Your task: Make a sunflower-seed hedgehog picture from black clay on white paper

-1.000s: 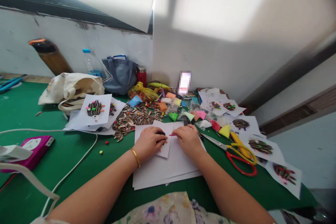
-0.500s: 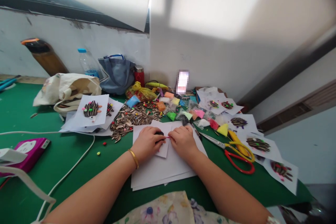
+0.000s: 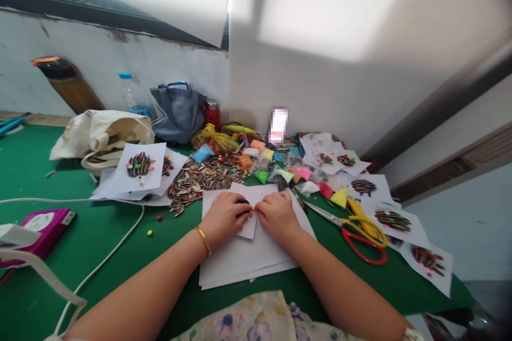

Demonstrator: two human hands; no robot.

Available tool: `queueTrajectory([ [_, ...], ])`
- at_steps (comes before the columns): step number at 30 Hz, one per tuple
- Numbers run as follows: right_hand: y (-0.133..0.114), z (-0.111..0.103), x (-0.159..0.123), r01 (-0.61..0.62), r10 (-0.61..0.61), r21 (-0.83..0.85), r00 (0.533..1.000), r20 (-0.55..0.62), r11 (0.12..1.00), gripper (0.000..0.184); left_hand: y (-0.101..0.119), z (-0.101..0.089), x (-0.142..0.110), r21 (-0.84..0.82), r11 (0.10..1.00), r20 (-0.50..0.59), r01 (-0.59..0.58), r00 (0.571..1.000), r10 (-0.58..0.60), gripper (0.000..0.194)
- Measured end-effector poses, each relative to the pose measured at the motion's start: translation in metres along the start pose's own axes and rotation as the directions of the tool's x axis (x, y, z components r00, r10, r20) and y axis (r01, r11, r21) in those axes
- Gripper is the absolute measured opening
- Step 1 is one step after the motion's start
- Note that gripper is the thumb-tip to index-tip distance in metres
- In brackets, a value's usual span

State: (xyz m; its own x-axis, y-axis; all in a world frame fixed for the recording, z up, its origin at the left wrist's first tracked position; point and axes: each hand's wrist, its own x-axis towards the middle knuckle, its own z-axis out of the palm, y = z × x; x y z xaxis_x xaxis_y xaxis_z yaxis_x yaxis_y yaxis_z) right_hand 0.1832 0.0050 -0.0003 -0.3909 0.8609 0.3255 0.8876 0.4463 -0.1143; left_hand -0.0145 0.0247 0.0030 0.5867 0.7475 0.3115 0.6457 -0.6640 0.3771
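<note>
My left hand (image 3: 224, 217) rests with curled fingers on a small white paper card (image 3: 248, 230). Beneath its fingers lies a dark lump (image 3: 242, 202), mostly covered, too hidden to name. My right hand (image 3: 279, 215) is closed, its fingertips together at a thin pink piece of modelling clay (image 3: 253, 210) that lies between both hands. The fingertips of the two hands almost meet there. A stack of white paper sheets (image 3: 256, 269) lies under the card and both hands.
Striped sunflower seeds (image 3: 200, 181) are heaped behind the stack, beside clay packets (image 3: 262, 176). Scissors (image 3: 344, 222) lie at right near cards with seed figures (image 3: 394, 220). More cards (image 3: 138, 168), a white cable (image 3: 116, 250) and a purple box (image 3: 46, 232) are at left.
Both hands stay at the same place over the card. The right fingertips have shifted very slightly left, nearer the left hand, and less of the pink piece shows.
</note>
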Motion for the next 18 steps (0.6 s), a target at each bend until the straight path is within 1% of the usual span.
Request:
queueTrajectory([
  [9, 0.0041, -0.0048, -0.0013, -0.021, 0.024, 0.048, 0.998, -0.06, 0.999, 0.012, -0.0003, 0.0009, -0.0007, -0.013, 1.0, -0.011, 0.005, 1.0, -0.005, 0.022],
  [18, 0.0029, 0.0022, 0.0003, -0.003, 0.003, 0.005, 1.0, -0.027, 1.0, 0.015, -0.0008, 0.0011, -0.0005, -0.015, 1.0, -0.011, 0.01, 1.0, -0.01, 0.023],
])
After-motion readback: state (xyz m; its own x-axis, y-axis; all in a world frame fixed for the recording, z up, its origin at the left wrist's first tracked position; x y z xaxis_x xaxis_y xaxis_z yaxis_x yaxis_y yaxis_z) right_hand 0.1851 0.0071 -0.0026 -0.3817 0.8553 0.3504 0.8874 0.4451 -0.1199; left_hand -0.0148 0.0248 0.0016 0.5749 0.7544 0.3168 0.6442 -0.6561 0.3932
